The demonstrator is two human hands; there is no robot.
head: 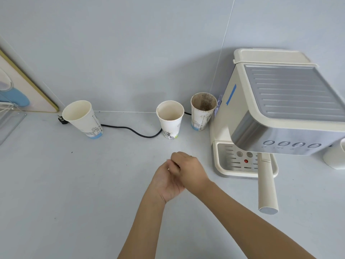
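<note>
Three tapered paper cups (pixel 170 118) (one stained brown) stand near; my right hand (pixel 188 169) curls over my left hand (pixel 166 182); I cannot tell whether either pinches anything.

A person's left hand (pixel 165 181) and right hand (pixel 188 170) meet above a pale desk (pixel 74 184), the right's curled fingers lying over the left's fingertips. Behind them stand a left cup (pixel 82 118), a middle cup (pixel 170 119) and a stained cup (pixel 202 111), which is just beside a cream espresso machine (pixel 280 101) whose handle (pixel 267 186) juts forward. A black cord (pixel 130 129) snakes between the left and middle cups.
</note>
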